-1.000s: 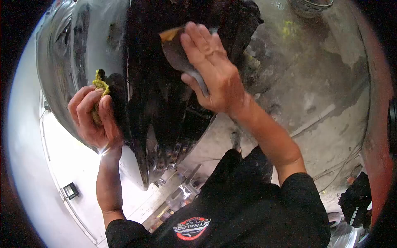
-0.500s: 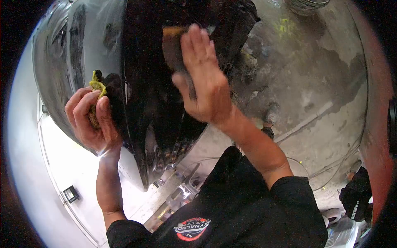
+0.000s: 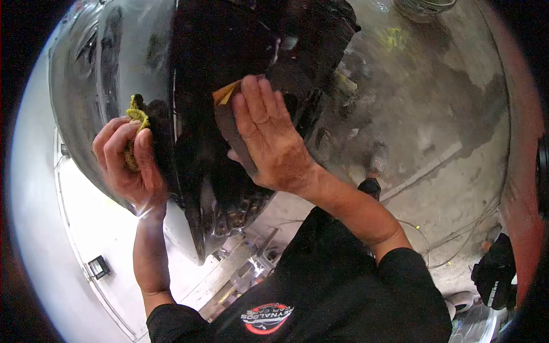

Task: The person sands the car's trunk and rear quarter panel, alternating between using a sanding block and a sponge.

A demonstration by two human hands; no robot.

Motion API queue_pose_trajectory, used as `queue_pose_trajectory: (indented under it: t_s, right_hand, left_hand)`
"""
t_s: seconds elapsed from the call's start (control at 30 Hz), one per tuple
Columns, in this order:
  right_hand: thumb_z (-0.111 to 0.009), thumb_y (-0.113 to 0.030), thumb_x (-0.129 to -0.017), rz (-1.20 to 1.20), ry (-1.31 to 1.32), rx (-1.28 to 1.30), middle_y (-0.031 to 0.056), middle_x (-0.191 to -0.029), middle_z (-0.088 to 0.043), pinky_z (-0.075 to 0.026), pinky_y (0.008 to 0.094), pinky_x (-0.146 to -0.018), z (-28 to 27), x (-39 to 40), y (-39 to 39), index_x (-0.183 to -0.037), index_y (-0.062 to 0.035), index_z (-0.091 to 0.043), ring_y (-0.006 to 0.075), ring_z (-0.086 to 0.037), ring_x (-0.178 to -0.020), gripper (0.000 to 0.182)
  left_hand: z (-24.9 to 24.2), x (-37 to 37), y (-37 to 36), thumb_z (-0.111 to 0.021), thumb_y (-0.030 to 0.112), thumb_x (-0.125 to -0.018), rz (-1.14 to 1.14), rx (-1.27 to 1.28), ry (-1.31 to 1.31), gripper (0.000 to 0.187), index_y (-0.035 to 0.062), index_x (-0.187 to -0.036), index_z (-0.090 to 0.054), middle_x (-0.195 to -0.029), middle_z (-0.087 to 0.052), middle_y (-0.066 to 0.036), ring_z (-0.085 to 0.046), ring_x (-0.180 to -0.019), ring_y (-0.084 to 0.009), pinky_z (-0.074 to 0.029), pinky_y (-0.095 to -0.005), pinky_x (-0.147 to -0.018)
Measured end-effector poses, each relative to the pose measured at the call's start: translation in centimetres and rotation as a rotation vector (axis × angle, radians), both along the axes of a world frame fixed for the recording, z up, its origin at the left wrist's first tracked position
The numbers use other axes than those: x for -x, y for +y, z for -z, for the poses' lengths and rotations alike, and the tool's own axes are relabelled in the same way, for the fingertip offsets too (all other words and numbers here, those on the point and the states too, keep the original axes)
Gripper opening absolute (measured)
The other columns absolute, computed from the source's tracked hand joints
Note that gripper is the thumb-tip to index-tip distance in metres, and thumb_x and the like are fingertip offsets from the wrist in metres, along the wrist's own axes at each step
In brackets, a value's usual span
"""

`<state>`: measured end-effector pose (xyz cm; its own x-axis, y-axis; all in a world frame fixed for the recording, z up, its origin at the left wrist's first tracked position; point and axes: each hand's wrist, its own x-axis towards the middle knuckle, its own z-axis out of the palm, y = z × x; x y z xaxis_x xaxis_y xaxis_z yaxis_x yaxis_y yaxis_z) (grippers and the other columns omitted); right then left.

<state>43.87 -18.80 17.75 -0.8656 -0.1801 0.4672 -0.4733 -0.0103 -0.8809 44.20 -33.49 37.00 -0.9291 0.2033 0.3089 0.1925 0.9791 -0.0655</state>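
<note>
My left hand (image 3: 130, 160) is closed around a crumpled yellow cloth (image 3: 137, 114), against the glossy grey side of a dark car body panel (image 3: 200, 137). Under the flat fingers of my right hand (image 3: 270, 134) lies a dark grey sheet of sandpaper (image 3: 226, 120), with one corner folded to show its orange-yellow back. The thumb is at the sheet's lower edge, and the hand presses the sheet onto the black part of the panel. The surface directly beneath the sheet is hidden.
A bucket (image 3: 423, 8) stands at the top right on the wet concrete floor (image 3: 412, 114). Cables (image 3: 457, 240) run across the floor. A person in dark clothing (image 3: 494, 274) is at the lower right. A floodlight (image 3: 98, 267) sits at the lower left.
My right hand and the sandpaper have moved down the panel toward my body, and the sheet's corner is now folded more visibly. My left hand stays nearly in place with the cloth.
</note>
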Motion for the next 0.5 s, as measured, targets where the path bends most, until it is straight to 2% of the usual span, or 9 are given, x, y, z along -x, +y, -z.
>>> queue_pose_trajectory:
  t_s: [0.03, 0.07, 0.17, 0.2, 0.3, 0.43, 0.5]
  right_hand:
    - [-0.076, -0.025, -0.084, 0.025, 0.009, 0.006, 0.0334, -0.163, -0.021, -0.021, 0.0548, -0.123, -0.7, 0.2, -0.4, -0.157, 0.007, -0.028, 0.0494, -0.023, -0.152, 0.093]
    - [-0.068, -0.032, -0.09, 0.093, 0.037, 0.026, 0.033, -0.161, -0.027, -0.025, 0.0583, -0.121, -0.6, 1.8, -1.1, -0.152, 0.0099, -0.032, 0.0517, -0.029, -0.148, 0.084]
    - [-0.07, -0.034, -0.088, 0.152, 0.004, 0.117, 0.0326, -0.161, -0.027, -0.024, 0.0585, -0.121, -1.9, 4.5, -1.9, -0.153, 0.0094, -0.032, 0.0521, -0.029, -0.148, 0.087]
    - [-0.071, -0.034, -0.088, 0.117, -0.022, 0.085, 0.0333, -0.162, -0.024, -0.024, 0.0572, -0.121, -2.2, 3.1, -1.7, -0.154, 0.0093, -0.031, 0.052, -0.028, -0.148, 0.089]
    - [-0.072, -0.031, -0.088, -0.011, -0.07, 0.226, 0.0343, -0.162, -0.022, -0.023, 0.056, -0.122, -4.0, -2.1, -2.0, -0.153, 0.0099, -0.031, 0.0517, -0.027, -0.149, 0.088]
    - [-0.068, -0.027, -0.093, 0.132, 0.013, 0.308, 0.0369, -0.16, -0.024, -0.023, 0.0541, -0.123, -3.7, 5.4, -2.1, -0.152, 0.0125, -0.031, 0.0531, -0.029, -0.147, 0.081]
    - [-0.066, -0.026, -0.094, 0.08, 0.016, 0.351, 0.0388, -0.159, -0.024, -0.023, 0.0522, -0.123, -3.6, 6.5, -1.6, -0.152, 0.0134, -0.03, 0.0538, -0.029, -0.147, 0.079]
  left_hand:
    - [0.0, 0.1, -0.1, -0.067, 0.015, -0.099, 0.004, 0.015, 0.003, 0.015, 0.0036, -0.109, -0.065, -0.112, -0.063, -0.015, -0.061, -0.107, -0.0276, -0.048, -0.0393, -0.095]
    - [0.0, 0.1, 0.0, -0.068, 0.015, -0.099, 0.007, 0.036, 0.003, 0.015, 0.0034, -0.108, -0.065, -0.112, -0.063, -0.015, -0.061, -0.107, -0.0277, -0.048, -0.0394, -0.095]
    - [-0.1, 0.3, -0.1, -0.069, 0.014, -0.097, 0.01, 0.037, 0.016, 0.015, 0.0024, -0.106, -0.066, -0.111, -0.064, -0.015, -0.063, -0.103, -0.028, -0.049, -0.0397, -0.092]
    - [-0.1, 0.3, 0.2, -0.07, 0.013, -0.097, 0.02, 0.048, 0.018, 0.015, 0.0023, -0.106, -0.066, -0.11, -0.064, -0.015, -0.064, -0.102, -0.0278, -0.05, -0.0391, -0.091]
    - [-0.2, 0.5, 0.1, -0.07, 0.012, -0.096, 0.042, 0.036, 0.025, 0.014, 0.0021, -0.106, -0.066, -0.109, -0.064, -0.015, -0.064, -0.1, -0.0273, -0.05, -0.0381, -0.09]
    - [-0.2, 0.5, 0.2, -0.071, 0.011, -0.095, 0.034, 0.05, 0.035, 0.013, 0.0022, -0.104, -0.067, -0.108, -0.065, -0.015, -0.064, -0.1, -0.0275, -0.05, -0.0379, -0.09]
    - [-0.2, 0.4, 0.4, -0.071, 0.012, -0.095, 0.032, 0.068, 0.023, 0.013, 0.0024, -0.104, -0.067, -0.108, -0.065, -0.015, -0.064, -0.1, -0.0278, -0.05, -0.0381, -0.09]
